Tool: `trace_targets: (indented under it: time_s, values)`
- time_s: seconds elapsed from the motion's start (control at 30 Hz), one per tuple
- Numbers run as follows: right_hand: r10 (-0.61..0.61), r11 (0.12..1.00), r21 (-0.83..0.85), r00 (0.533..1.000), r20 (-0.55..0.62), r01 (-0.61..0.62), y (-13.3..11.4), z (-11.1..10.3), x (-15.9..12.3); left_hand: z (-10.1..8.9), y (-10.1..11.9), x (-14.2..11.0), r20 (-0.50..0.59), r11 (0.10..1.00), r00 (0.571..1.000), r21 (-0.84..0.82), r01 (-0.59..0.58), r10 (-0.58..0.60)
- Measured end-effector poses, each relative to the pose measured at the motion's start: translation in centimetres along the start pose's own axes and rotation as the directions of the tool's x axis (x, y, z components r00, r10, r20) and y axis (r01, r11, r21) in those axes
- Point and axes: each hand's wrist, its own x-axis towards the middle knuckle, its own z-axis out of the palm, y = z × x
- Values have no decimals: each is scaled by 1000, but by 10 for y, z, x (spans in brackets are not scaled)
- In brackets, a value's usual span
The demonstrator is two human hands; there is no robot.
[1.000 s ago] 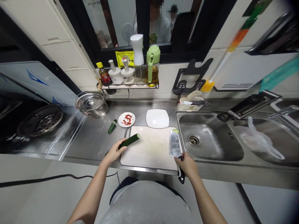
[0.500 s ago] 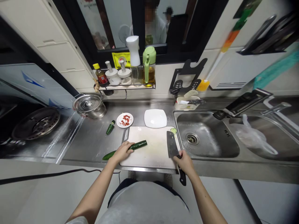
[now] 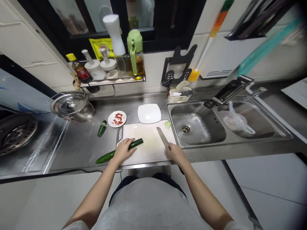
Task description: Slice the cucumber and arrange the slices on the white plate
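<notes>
My left hand is closed over a long cucumber, which lies slanting across the left side of a white cutting board and past its edge. In my right hand is the handle of a cleaver; its blade is turned nearly edge-on above the right part of the board, apart from the cucumber. Pale green cucumber slices rest at the board's upper right corner. Left of the board, a short cucumber piece lies on the steel counter with a small cut end beside it.
Behind the board stand an empty white plate and a small plate of chopped red bits. A lidded steel pot is at the left, a steel sink at the right. A rack of seasoning jars hangs above.
My right hand has lifted the cleaver from lying flat at the board's right side and turned its blade up on edge, moving toward the cucumber. The head view has shifted.
</notes>
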Motion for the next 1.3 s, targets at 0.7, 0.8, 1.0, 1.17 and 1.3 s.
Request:
trace_targets:
  time_s: [0.7, 0.8, 1.0, 1.17, 1.3]
  values:
    - [-242, 967, 111, 963, 120, 229, -81, 8, -44, 26, 6, 16, -50, 984, 994, 154, -88, 96]
    - [-240, 968, 113, 961, 140, 226, -82, 10, -43, 25, 5, 17, -33, 982, 994, 161, -100, 107]
    - [-241, 969, 95, 958, 157, 228, -88, 13, -45, 26, 2, 18, -24, 983, 993, 147, -112, 116]
    - [-229, 973, 69, 950, 213, 219, -94, 9, -47, 28, 2, 18, -57, 980, 987, 143, -139, 149]
    - [-221, 975, 43, 946, 238, 217, -95, 7, -48, 29, 1, 18, -75, 976, 982, 145, -163, 175]
